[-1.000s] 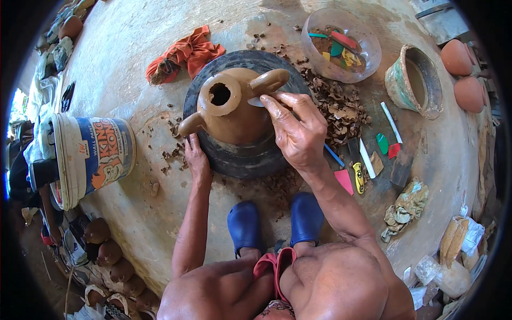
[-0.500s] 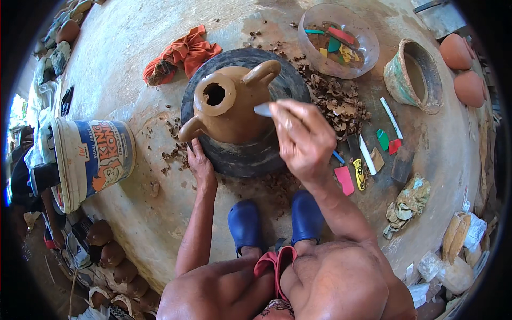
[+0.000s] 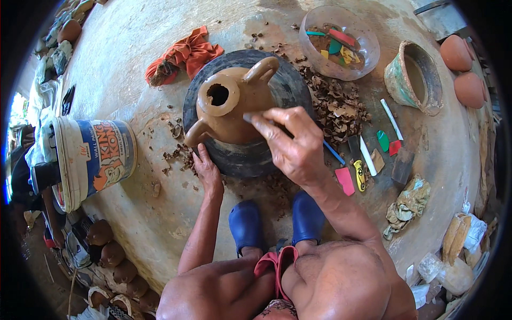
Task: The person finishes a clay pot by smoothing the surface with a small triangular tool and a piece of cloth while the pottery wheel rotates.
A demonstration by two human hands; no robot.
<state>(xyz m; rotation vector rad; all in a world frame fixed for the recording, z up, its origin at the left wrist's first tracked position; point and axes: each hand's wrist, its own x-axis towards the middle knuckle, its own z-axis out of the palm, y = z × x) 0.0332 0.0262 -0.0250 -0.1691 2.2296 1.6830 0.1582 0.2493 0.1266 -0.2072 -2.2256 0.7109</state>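
Observation:
A brown clay pot (image 3: pixel 240 117) with two loop handles and a round dark mouth sits on a dark potter's wheel (image 3: pixel 290 88). My left hand (image 3: pixel 207 169) rests at the wheel's near-left rim, under the left handle, its fingers stretched out and gripping nothing. Above the pot's near-right side, my right hand (image 3: pixel 298 141) pinches a small grey scraper (image 3: pixel 247 117). The scraper's tip is at the pot's shoulder; whether it presses on the clay is hard to tell. Most of the scraper is hidden by the fingers.
Clay shavings (image 3: pixel 341 106) lie right of the wheel, beside a yellow-handled knife (image 3: pixel 360 176) and coloured scraps. A clear bowl (image 3: pixel 368 53) and a crusted pot (image 3: pixel 397 80) stand beyond. An orange cloth (image 3: pixel 186 53) lies far left, a paint bucket (image 3: pixel 69 160) at left.
My right hand has moved left, bringing the scraper across the pot's shoulder toward its neck. The left hand has shifted slightly at the wheel's rim, and the pot has turned a little.

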